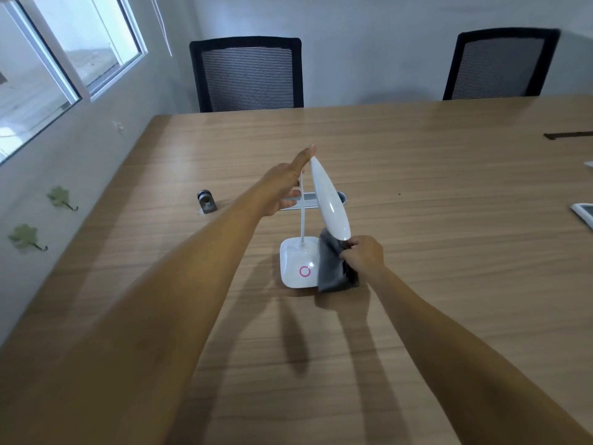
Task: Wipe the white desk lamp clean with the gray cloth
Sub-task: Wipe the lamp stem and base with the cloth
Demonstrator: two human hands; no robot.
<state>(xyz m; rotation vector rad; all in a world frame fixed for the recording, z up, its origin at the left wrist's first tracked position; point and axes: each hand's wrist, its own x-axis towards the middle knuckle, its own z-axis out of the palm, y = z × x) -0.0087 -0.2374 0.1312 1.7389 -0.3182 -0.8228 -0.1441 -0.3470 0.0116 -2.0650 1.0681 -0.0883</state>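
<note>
The white desk lamp stands on the wooden table, its long head tilted steeply downward above a square base with a pink ring. My left hand rests against the upper end of the lamp head, thumb stretched to its tip and fingers around the thin neck. My right hand grips the gray cloth at the lower end of the lamp head. The cloth hangs down over the right edge of the base and touches the table.
A small gray cylinder lies left of the lamp. A cable slot runs behind the lamp. Two black mesh chairs stand at the table's far edge. White items sit at the right edge. A wall and windows are on the left.
</note>
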